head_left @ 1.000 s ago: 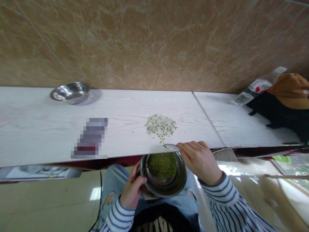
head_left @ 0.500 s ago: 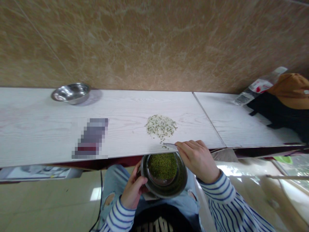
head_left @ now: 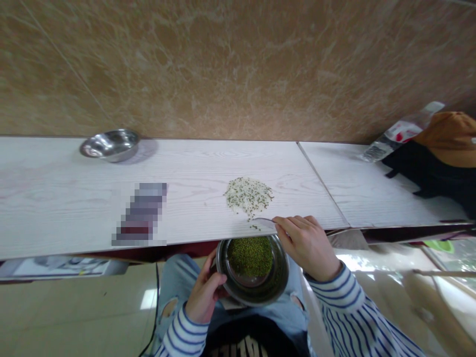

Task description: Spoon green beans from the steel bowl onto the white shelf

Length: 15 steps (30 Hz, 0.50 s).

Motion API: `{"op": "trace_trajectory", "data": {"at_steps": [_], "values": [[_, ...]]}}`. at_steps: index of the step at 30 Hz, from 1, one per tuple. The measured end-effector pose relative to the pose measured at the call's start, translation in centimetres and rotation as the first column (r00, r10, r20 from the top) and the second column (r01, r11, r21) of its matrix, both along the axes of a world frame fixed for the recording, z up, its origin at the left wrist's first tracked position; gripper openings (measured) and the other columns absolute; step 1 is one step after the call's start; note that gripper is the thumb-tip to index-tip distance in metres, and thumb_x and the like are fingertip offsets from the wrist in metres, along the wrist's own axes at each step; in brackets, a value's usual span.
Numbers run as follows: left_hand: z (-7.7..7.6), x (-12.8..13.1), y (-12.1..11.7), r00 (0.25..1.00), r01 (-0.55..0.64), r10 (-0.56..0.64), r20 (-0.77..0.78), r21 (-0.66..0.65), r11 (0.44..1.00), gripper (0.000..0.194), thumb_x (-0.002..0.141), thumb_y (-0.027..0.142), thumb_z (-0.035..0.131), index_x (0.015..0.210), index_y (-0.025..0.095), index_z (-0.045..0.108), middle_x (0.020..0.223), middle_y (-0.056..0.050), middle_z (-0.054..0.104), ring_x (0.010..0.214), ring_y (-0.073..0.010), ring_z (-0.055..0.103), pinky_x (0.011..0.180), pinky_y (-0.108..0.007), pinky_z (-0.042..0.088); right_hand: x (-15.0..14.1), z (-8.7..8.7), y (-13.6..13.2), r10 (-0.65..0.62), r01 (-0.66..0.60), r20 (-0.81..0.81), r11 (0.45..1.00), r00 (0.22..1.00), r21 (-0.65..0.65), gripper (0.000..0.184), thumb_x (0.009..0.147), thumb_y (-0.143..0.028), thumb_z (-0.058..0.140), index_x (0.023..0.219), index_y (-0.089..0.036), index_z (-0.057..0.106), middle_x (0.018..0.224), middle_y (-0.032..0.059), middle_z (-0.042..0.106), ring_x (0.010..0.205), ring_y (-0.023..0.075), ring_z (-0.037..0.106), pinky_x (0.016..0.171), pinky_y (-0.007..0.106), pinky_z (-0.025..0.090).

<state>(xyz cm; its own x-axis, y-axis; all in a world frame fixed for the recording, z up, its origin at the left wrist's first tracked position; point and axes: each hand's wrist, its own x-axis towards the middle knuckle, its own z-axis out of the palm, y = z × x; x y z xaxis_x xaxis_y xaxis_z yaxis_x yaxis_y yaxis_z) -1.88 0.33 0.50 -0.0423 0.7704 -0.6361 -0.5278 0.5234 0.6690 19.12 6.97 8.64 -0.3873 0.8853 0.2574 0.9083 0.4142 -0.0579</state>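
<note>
My left hand (head_left: 207,291) grips the left rim of a steel bowl (head_left: 280,282), its thumb over the edge. The bowl is held over my lap, just below the table's front edge, with green mung beans (head_left: 251,257) inside. Closed around the handle of a metal spoon (head_left: 265,221) is my right hand (head_left: 307,245), above the table edge and the bowl's right side. The spoon's tip is beside a few loose beans near the edge. Behind it lies a flat pile of white rice grains mixed with green beans (head_left: 248,195). My fingers hide the spoon's handle.
On the white table (head_left: 193,173), an empty steel bowl (head_left: 111,145) stands at the back left. A blurred-out, phone-shaped object (head_left: 143,213) lies in front of it. At the right are a clear plastic bottle (head_left: 401,133), a brown cap (head_left: 453,139) and a black bag (head_left: 420,166). A wall rises behind.
My right hand and the spoon have shifted slightly to the right and away from me. My left hand and the bowl stay where they were.
</note>
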Motion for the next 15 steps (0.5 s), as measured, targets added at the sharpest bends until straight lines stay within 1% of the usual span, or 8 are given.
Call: {"op": "trace_trajectory", "data": {"at_steps": [3,6,15], "values": [[0.0,-0.13,0.01,1.0,-0.009,0.009,0.0,0.001,1.0,0.064,0.057,0.014,0.058,0.12,0.022,0.048,0.085,-0.002,0.061,0.063,-0.015,0.053,0.049,-0.026,0.044,0.48,-0.02,0.07,-0.026,0.026,-0.007,1.0,1.0,0.0,0.023,0.087,-0.022,0.039,0.1,-0.02,0.058,0.077,0.0026,0.065,0.074,0.0146,0.057,0.069,0.03,0.031],[0.0,-0.29,0.0,1.0,-0.025,0.025,0.004,-0.004,1.0,0.066,0.056,0.014,0.059,0.121,0.022,0.048,0.086,-0.002,0.061,0.067,-0.0163,0.054,0.051,-0.028,0.045,0.62,-0.04,0.05,-0.04,0.04,-0.018,0.999,0.999,0.002,0.023,0.087,-0.022,0.04,0.1,-0.02,0.058,0.077,0.0028,0.066,0.074,0.0149,0.057,0.069,0.029,0.03],[-0.06,-0.45,-0.03,1.0,-0.025,0.025,-0.003,0.0,1.0,0.068,0.056,0.014,0.059,0.123,0.022,0.045,0.087,-0.002,0.062,0.065,-0.0162,0.054,0.05,-0.028,0.045,-0.35,-0.13,0.06,-0.008,0.008,-0.013,1.0,1.0,-0.005,0.023,0.088,-0.022,0.04,0.099,-0.021,0.059,0.077,0.0022,0.065,0.073,0.0139,0.057,0.068,0.029,0.03]]}}
